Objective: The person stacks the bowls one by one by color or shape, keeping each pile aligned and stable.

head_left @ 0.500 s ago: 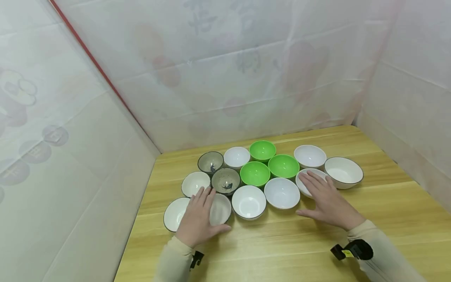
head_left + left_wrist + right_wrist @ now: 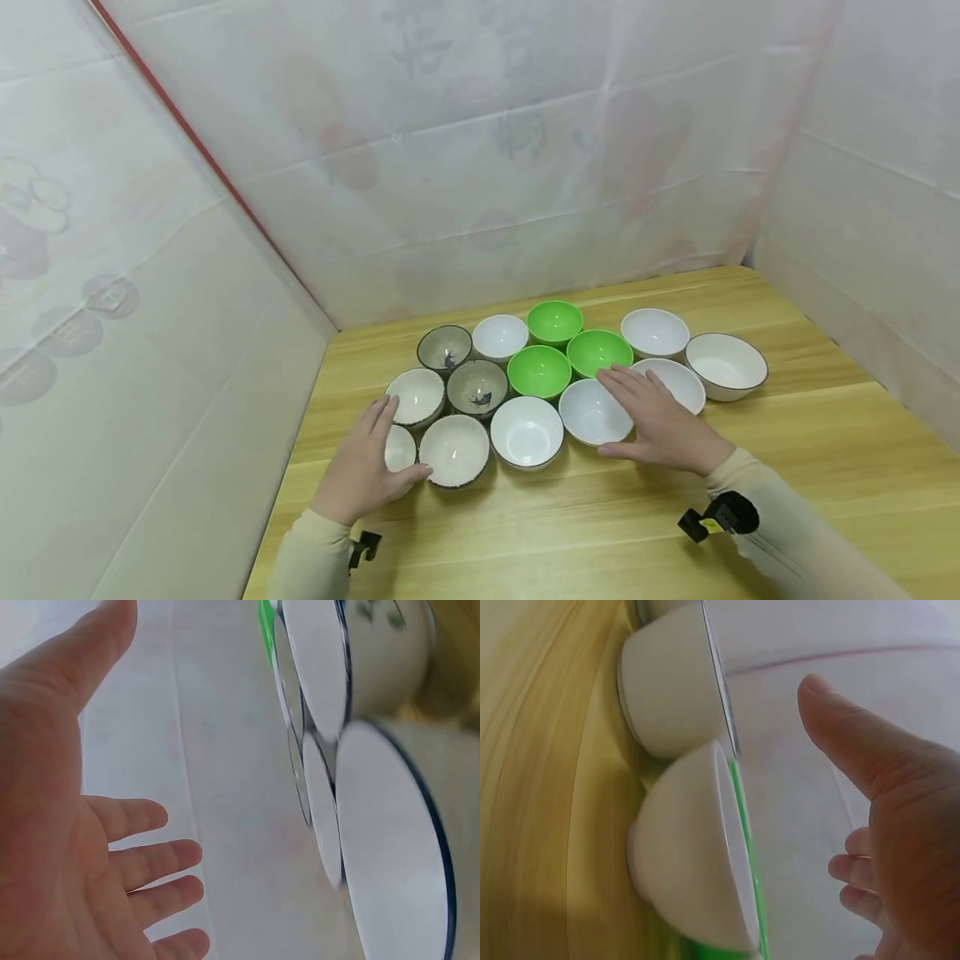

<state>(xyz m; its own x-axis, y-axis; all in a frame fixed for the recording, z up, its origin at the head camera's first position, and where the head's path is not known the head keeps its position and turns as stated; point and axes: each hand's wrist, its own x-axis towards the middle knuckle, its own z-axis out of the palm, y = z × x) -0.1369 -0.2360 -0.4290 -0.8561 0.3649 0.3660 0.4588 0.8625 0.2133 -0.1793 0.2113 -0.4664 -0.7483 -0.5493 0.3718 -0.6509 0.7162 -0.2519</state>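
Note:
My left hand [image 2: 365,467] hovers with spread fingers over the front-left white bowl [image 2: 400,450], hiding much of it. Its thumb tip overlaps the rim of a dark-rimmed cream bowl [image 2: 454,450] beside it. In the left wrist view the palm is bare and the fingers extend beside the bowls. Over the right edge of a plain white bowl [image 2: 596,412] is my right hand [image 2: 663,425], fingers stretched and thumb apart. Another white bowl [image 2: 678,383] lies partly behind that hand. In the right wrist view, the hand stands above a rounded white bowl [image 2: 682,847], holding nothing.
Three green bowls [image 2: 540,372] sit mid-group, with two grey-brown patterned bowls [image 2: 477,388] to their left. A dark-rimmed white bowl [image 2: 726,367] is at the far right of the wooden table [image 2: 540,533]. White sheeting [image 2: 480,167] closes off the back and sides.
Both hands have shifted left: the left one off the cream bowl toward the front-left bowl, the right one from one white bowl toward its left neighbour. The bowls keep their arrangement.

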